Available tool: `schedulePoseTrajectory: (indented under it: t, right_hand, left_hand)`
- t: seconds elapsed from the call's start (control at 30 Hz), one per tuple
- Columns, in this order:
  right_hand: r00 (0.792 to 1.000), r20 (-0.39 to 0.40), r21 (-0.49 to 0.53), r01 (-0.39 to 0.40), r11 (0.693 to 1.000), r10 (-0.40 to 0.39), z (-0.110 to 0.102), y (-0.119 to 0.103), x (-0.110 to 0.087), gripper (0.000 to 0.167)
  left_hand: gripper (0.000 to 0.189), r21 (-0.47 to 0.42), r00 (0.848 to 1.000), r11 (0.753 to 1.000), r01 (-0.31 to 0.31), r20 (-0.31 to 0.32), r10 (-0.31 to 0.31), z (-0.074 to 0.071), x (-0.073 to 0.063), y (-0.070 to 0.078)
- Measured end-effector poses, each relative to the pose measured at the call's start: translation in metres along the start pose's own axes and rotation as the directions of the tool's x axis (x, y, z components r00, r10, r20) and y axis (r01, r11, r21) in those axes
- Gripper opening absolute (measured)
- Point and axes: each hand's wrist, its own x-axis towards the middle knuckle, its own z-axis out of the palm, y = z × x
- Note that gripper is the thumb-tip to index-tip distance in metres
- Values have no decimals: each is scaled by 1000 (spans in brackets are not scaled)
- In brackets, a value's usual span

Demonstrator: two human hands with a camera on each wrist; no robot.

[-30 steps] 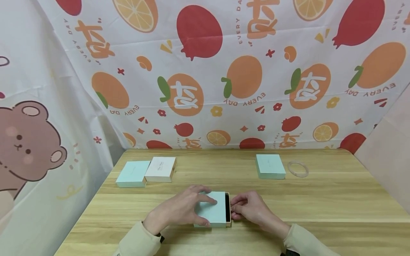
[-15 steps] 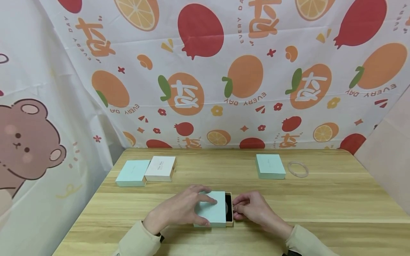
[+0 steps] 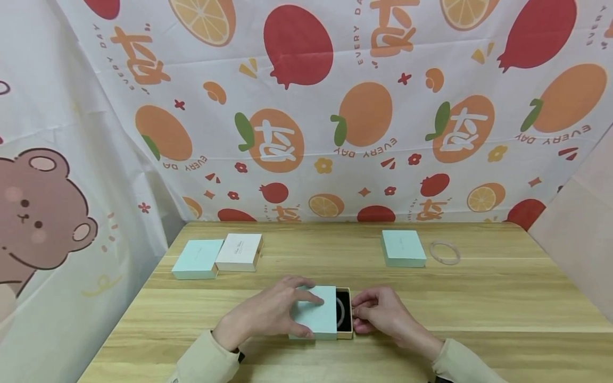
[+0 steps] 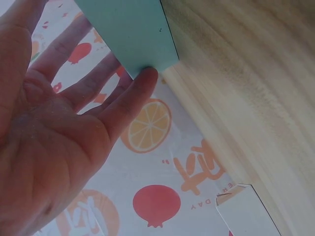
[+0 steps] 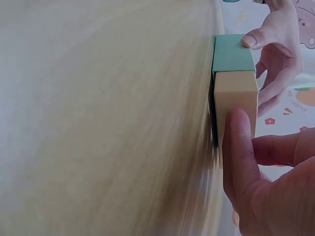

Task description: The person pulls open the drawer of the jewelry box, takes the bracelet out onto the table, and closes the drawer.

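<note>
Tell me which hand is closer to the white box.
Left. The left hand is in front of the white box and slightly right, on the open mint box; the right hand is farther right, at its drawer.

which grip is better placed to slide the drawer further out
Probably the right grip: it pinches the exposed end of the drawer, while the left grip spans the box cover and seems to steady it.
</note>
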Motion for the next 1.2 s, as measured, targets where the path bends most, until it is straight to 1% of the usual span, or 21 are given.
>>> schedulePoseTrajectory:
  t: [0.3,0.57,0.83,1.2]
  right_hand:
    - [1000,10,55,11,998,-12,-5,2,-4,21]
    - [1000,11,50,4,999,-4,-9,2,-6,21]
    - [1000,-6,41,1,999,-1,-12,2,-8,22]
    - [1000,19,65,6,998,-7,-14,4,-8,23]
  left_hand:
    - [55,3,1000,1000,3,5,-4,0,0,0]
    - [55,-18,1000,1000,5,2,-5,1,1,-1]
    - [54,-37,1000,999,6,1,-6,1,2,0]
    - [53,-38,1000,999,10,-2,-10,1,1,1]
